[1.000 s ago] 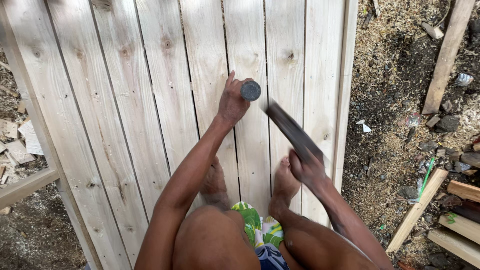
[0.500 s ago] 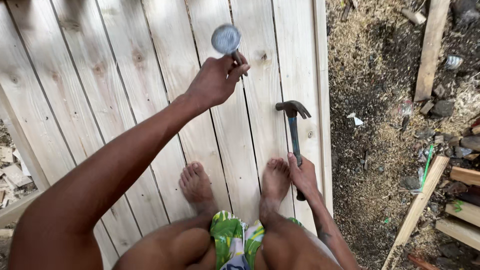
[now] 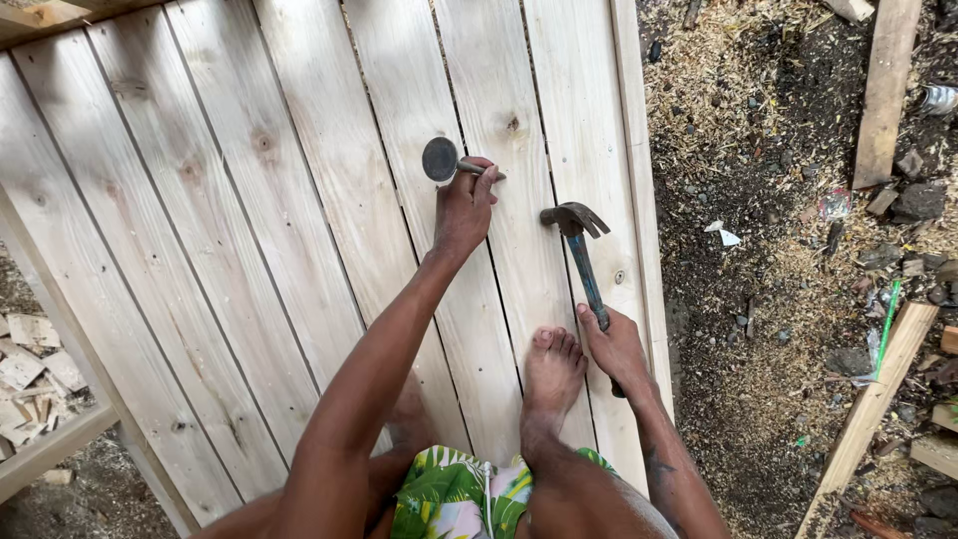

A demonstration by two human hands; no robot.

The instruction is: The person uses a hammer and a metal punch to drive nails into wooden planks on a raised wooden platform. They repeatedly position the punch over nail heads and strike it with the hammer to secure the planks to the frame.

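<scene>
I squat barefoot on a panel of pale wooden planks point(image 3: 249, 230). My left hand point(image 3: 462, 212) reaches forward and pinches a grey metal pin with a wide round head point(image 3: 440, 159), its tip pointing at a plank. My right hand point(image 3: 615, 346) grips the blue handle of a claw hammer point(image 3: 576, 225), whose steel head rests on the plank near the panel's right edge, a hand's width right of the pin. My right foot point(image 3: 550, 371) stands beside the hammer hand. My other foot is hidden behind my left arm.
Right of the panel lies dirt strewn with sawdust, stones and scraps point(image 3: 788, 250). Loose timber battens point(image 3: 878, 389) lie at the right, another batten point(image 3: 886, 80) at the top right. Wood offcuts point(image 3: 30, 364) are piled at the lower left.
My left hand has come down from near the camera toward the plank with the pin. The hammer, swung down a second ago, stays resting on the plank.
</scene>
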